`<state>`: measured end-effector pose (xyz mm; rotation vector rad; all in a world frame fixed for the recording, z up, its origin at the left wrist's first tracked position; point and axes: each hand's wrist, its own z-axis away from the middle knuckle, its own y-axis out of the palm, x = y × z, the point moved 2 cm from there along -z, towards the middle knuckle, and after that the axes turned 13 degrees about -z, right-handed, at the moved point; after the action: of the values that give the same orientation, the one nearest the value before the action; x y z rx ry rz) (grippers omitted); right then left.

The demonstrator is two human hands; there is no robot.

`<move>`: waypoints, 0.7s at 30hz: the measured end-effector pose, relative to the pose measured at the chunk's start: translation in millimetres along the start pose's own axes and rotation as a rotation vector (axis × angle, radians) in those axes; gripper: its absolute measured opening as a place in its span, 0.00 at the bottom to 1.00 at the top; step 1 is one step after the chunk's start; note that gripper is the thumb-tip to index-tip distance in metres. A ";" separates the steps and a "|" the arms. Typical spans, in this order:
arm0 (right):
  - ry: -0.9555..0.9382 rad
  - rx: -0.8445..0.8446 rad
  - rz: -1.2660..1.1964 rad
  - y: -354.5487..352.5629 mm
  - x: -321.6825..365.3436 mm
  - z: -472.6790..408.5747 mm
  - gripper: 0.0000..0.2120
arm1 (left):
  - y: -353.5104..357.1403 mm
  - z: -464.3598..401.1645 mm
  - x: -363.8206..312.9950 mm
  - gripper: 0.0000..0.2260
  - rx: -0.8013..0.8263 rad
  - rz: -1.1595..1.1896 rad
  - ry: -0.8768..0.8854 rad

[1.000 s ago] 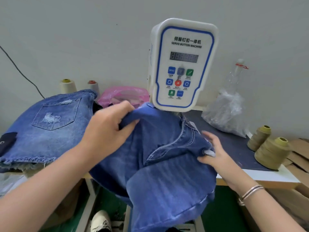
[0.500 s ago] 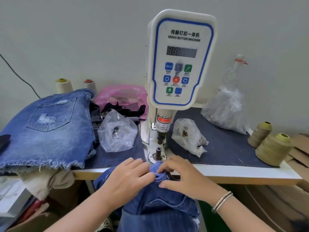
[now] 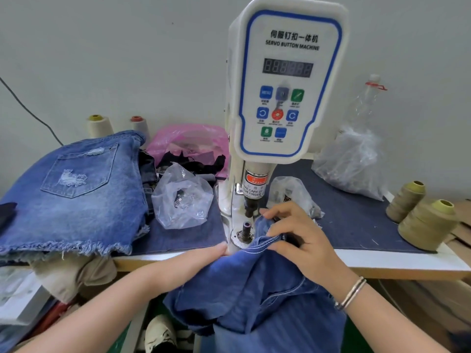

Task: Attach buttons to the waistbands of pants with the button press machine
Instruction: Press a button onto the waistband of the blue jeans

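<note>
The white servo button machine [image 3: 285, 82] stands at the table's middle, its lower die post [image 3: 246, 226] bare below the punch. A pair of blue denim pants [image 3: 257, 289] hangs over the table's front edge, the waistband raised just right of the die. My right hand [image 3: 293, 238] grips the waistband with curled fingers and thumb. My left hand [image 3: 204, 258] holds the denim from the left, its fingers hidden under the cloth. A clear bag of buttons [image 3: 182, 197] lies left of the machine; another small bag [image 3: 290, 192] lies behind my right hand.
A stack of denim shorts [image 3: 74, 192] fills the table's left. A pink bag [image 3: 188, 141] and thread cones [image 3: 99, 126] stand at the back. A large clear bag [image 3: 351, 161] and olive thread spools [image 3: 428, 225] occupy the right. A shoe [image 3: 160, 335] shows below.
The pants came down from in front of the machine to the table's front edge. My right hand moved up to the waistband beside the die; my left hand slid under the cloth.
</note>
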<state>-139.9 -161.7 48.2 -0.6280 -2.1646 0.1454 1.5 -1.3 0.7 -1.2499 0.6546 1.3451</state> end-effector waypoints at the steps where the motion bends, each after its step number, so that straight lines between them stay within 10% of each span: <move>1: 0.006 0.013 0.009 0.1 -0.1 -1.8 0.04 | 2.4 3.3 1.5 0.17 -0.006 -0.002 0.032; 8: 0.285 -0.091 -0.045 -5.7 -10.1 11.5 0.14 | 6.1 5.7 -6.8 0.08 -0.202 0.133 0.262; 13: 0.967 0.074 -0.286 -8.7 -23.5 15.7 0.18 | 4.3 10.6 -2.2 0.10 -0.418 -0.002 0.416; 21: 0.855 0.231 -0.863 17.3 -13.7 9.3 0.21 | 1.8 1.4 -5.7 0.30 -0.104 0.005 0.385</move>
<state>-133.4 -152.3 27.1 0.3696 -1.3791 -0.2894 -1.6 -2.4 5.8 -1.6128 0.8622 1.1623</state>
